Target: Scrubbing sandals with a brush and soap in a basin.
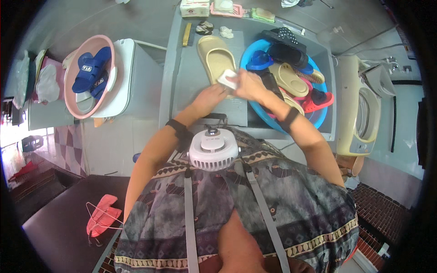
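Observation:
A beige slide slipper lies on the ribbed grey washboard surface of the sink in front of me. My left hand is closed on its near end. In my right hand is a small white block with rounded corners, held against the slipper's near part. Whether the block is soap or a sponge cannot be made out. Just right of my right hand stands a blue basin heaped with slippers, among them another beige slipper and a red clog.
A yellow brush and small crumpled pieces lie at the sink's far side. On the back ledge sit a white box and a pink soap tray. To the left, a pink basin holds blue slippers. A washing machine stands right.

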Demonstrator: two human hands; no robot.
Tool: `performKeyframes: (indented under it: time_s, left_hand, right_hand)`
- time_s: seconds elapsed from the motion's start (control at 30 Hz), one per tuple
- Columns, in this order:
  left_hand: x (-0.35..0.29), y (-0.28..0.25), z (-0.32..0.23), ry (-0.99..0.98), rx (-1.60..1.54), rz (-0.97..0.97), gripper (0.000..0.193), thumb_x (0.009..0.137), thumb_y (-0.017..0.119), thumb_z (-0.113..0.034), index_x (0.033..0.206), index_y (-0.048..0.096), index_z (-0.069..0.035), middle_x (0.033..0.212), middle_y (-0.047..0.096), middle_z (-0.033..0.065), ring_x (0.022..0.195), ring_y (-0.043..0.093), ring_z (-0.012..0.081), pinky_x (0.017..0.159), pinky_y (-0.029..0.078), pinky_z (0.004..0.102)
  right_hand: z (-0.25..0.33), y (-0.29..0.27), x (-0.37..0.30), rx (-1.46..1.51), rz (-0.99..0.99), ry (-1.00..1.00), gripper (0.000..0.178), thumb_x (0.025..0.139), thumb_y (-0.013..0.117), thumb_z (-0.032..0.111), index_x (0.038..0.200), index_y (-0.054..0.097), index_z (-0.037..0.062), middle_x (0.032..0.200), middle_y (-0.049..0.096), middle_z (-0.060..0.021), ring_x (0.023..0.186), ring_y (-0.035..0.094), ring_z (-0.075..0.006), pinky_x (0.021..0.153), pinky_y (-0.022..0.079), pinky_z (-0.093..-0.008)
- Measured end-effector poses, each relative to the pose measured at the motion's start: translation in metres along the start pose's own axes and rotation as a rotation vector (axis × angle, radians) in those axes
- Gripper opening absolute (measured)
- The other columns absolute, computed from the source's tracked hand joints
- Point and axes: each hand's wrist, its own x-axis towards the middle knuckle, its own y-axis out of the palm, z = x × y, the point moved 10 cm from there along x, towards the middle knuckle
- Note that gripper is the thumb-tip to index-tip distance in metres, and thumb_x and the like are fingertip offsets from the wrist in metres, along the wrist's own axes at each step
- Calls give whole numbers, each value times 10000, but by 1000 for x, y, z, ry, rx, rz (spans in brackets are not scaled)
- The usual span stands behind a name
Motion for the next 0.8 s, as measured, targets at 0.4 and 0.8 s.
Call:
performKeyframes:
  time_s: [0.4, 0.8]
  left_hand:
    - [1, -10, -3, 26, -5, -175, 385, 706, 514, -35, 1085, 539, 25, 1100, 541, 130, 1057, 502, 265, 922, 418, 335]
    - [2, -4, -5, 49, -57, -215, 419, 696, 489, 16, 1114, 511, 41, 1110, 522, 170, 1117, 458, 306, 989, 355, 355]
  right_hand:
    - [-3, -4, 35, -5, -15, 143, 396, 646, 633, 232, 1025, 632, 118, 944, 520, -236, 813, 593, -370, 763, 473, -413]
    - [-33, 17, 40, 132, 83, 358, 410, 639, 634, 266, 1039, 647, 181, 1086, 526, -223, 877, 597, -338, 778, 472, -401]
